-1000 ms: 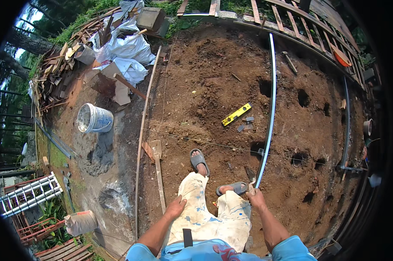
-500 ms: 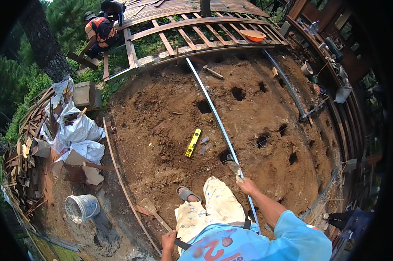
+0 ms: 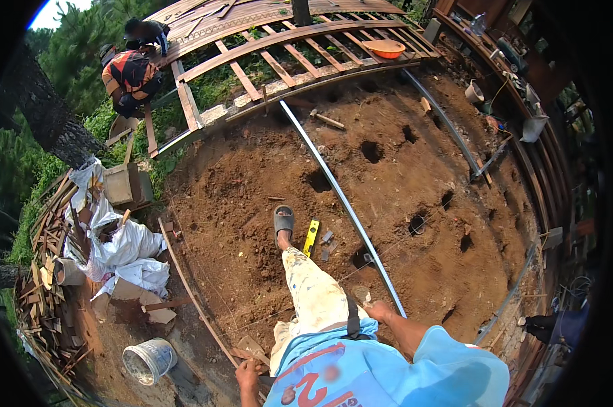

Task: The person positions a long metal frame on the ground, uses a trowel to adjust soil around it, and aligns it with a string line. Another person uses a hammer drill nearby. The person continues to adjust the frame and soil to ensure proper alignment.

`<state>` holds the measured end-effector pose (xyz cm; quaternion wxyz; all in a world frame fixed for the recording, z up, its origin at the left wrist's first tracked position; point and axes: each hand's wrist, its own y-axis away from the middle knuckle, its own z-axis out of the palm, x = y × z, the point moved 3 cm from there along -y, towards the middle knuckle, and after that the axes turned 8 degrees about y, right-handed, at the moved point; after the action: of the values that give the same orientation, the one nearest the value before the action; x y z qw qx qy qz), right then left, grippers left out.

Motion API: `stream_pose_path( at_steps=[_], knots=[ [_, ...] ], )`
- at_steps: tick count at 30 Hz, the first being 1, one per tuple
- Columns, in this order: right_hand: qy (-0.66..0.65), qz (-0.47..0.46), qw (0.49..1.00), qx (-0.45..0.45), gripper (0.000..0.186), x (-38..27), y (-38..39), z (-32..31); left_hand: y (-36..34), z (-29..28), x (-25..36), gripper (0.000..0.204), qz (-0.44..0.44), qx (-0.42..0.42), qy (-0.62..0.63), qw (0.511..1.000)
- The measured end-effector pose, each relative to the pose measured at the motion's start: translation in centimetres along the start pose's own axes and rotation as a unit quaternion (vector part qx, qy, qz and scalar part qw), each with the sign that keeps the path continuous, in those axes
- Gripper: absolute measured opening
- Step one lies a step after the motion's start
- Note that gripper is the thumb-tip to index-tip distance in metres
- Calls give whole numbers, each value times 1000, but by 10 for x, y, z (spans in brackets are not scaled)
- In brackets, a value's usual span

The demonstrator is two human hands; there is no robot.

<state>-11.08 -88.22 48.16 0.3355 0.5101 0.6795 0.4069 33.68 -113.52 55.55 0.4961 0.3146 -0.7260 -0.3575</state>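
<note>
My right hand grips a small dirt-caked trowel beside a long metal rail. My left hand is curled closed low at my left, near a wooden-handled shovel; what it holds, if anything, is unclear. My sandaled foot is stretched forward on the soil, beside a yellow spirit level and small grey offcuts. A hammer lies farther forward near the rail, and dark holes pit the dirt.
Two co-workers crouch by a slatted wooden deck frame holding an orange basin. Scrap wood, white sacks and a bucket line the left; another person's dark-clad legs show at right.
The view has tilted up toward the deck and co-workers. My foot has stepped forward to beside the level. My left hand has left my trouser leg and hangs lower at my side.
</note>
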Motion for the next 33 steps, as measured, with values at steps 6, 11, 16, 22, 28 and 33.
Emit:
stream_pose_path(
  at_steps=[6, 11, 16, 22, 28, 33],
  knots=[
    [-18, 38, 999, -2, 60, -124, -81, -113, -88, 62, 152, 31, -68, 38, -34, 996],
    [-207, 13, 978, 20, 78, -249, -110, -243, -114, 150, 315, 43, 59, -23, -127, 990],
    [-227, -118, 963, 83, 69, -340, -126, -325, -122, 219, 426, 45, 106, -95, -130, 981],
    [-376, -47, 925, 11, 67, -360, -146, -286, -156, 193, 482, 44, 118, -187, -326, 919],
    [-475, 130, 871, 7, 50, -314, -134, -238, -219, 177, 554, 37, 77, -213, -491, 841],
    [-581, 110, 805, 54, 46, -310, -130, -223, -249, 286, 626, 33, 65, -192, -381, 902]
  ],
)
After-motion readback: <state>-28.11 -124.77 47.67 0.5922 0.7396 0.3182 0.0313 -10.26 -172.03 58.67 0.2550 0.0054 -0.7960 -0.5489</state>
